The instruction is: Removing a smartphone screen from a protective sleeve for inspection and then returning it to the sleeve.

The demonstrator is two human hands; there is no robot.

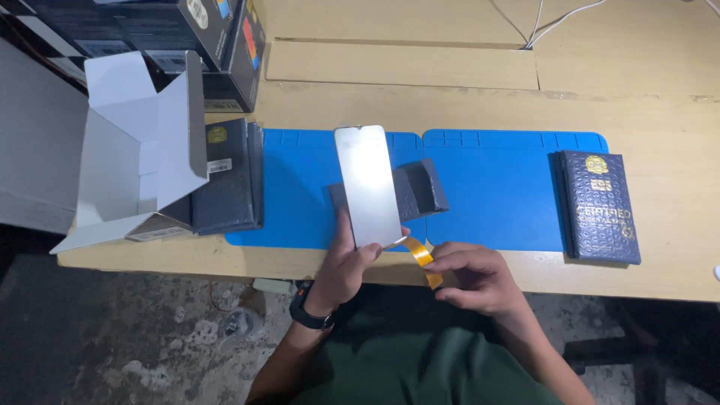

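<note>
My left hand is clamped on the near end of a phone screen panel, thumb across its face, holding it tilted up over the blue mats. Its long axis runs near to far, leaning slightly left at the top. From its near right corner an orange flex ribbon trails down and right, straight into my right hand, whose fingertips are pinched together on the ribbon's lower end. So the ribbon lies between my two hands, and the right hand is the nearer one to its free end.

Behind the panel a dark foam sleeve lies on the left blue mat; a second blue mat touches it on the right. A dark blue flat box rests at the right mat's edge. On the left sit an open white carton and another dark flat box, with black boxes far left. The wooden desk carries it all; white cables cross its far side, and a rough concrete floor shows below.
</note>
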